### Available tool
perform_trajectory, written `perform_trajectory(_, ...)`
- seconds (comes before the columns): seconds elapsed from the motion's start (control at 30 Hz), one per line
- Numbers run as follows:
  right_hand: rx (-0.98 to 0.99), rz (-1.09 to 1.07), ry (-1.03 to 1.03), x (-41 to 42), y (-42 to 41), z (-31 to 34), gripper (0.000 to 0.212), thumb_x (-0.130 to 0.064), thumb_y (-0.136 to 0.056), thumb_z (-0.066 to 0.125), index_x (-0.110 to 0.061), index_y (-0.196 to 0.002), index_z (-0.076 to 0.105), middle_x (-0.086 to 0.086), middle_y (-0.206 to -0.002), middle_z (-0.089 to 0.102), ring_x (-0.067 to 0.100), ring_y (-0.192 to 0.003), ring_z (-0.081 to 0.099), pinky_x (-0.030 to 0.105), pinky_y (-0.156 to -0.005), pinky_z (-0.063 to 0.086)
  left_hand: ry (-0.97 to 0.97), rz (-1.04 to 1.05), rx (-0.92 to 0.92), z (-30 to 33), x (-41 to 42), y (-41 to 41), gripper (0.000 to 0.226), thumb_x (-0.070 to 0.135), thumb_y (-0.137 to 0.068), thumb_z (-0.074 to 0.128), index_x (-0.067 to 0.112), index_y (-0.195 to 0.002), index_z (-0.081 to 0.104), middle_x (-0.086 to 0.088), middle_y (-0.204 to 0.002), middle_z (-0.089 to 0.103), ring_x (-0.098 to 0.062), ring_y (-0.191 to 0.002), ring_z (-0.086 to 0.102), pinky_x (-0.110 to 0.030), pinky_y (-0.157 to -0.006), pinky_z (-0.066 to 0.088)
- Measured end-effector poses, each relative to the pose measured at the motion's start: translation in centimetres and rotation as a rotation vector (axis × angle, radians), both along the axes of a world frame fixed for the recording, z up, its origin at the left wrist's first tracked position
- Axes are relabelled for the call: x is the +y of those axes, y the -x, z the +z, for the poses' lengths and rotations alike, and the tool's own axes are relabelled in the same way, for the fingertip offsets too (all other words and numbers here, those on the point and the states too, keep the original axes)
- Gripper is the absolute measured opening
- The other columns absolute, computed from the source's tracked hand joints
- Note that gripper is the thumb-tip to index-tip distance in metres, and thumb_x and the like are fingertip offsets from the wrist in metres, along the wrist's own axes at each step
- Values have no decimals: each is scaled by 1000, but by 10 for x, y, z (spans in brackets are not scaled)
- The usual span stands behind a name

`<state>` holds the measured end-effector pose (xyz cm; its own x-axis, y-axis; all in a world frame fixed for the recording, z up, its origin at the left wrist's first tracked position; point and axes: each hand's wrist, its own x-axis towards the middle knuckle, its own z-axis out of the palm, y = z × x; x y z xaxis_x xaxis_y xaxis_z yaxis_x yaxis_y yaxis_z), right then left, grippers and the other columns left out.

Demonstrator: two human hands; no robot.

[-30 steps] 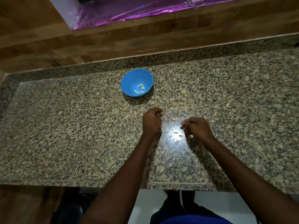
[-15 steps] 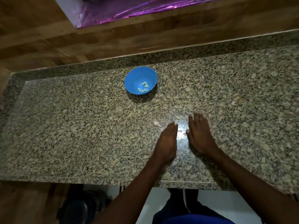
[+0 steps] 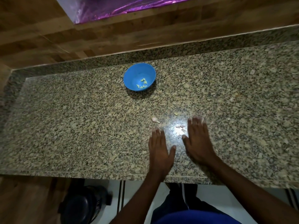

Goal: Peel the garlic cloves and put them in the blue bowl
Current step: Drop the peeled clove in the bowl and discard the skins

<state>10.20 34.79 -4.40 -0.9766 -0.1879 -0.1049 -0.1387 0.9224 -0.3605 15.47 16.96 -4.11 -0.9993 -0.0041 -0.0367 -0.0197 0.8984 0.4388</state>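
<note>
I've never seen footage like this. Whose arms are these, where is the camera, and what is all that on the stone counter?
No machine here: a person wears a camera on the head, looking down at their own two hands. The left hand and right hand both lie flat and open on the granite counter, with nothing in their grip. Farther back stands a blue bowl holding a few peeled garlic pieces. Just beyond the left fingertips lies one unpeeled clove, untouched. Between the hands are scraps of papery skin. The job is peeling garlic into that bowl.
</note>
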Motion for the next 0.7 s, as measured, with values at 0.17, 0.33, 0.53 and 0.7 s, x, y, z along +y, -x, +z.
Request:
perform_trajectory(0.17,-16,59,155,-2,-4,12,70,-46,-101,14,-6,-158,22,15,-165,15,28,-155,8,36,-125,-2,0,-170,-35,-2,11,9,69,49,-105,28,9,-160,13,-10,-169,3,-20,-156,-6,-38,-125,1)
perform_trajectory(0.33,23,-89,155,46,18,22,71,-49,-101,19,-3,-153,33,20,-160,30,34,-150,24,50,-121,23,-98,-206,47,6,20,30,61,41,-102,38,6,-152,40,-14,-160,35,-25,-150,27,-34,-122,16)
perform_trajectory(0.53,-6,-237,42,96,59,18,76,-50,-98,21,1,-154,29,24,-161,24,38,-150,22,48,-122,19,-127,-376,89,9,76,62,57,35,-98,42,2,-144,50,-20,-151,47,-33,-143,41,-45,-117,33)
perform_trajectory(0.7,16,-359,9,135,97,10,71,-43,-101,36,0,-156,22,25,-163,17,38,-152,14,48,-124,11,7,-480,13,12,103,95,65,43,-95,39,3,-147,45,-20,-151,46,-35,-143,39,-47,-116,33)
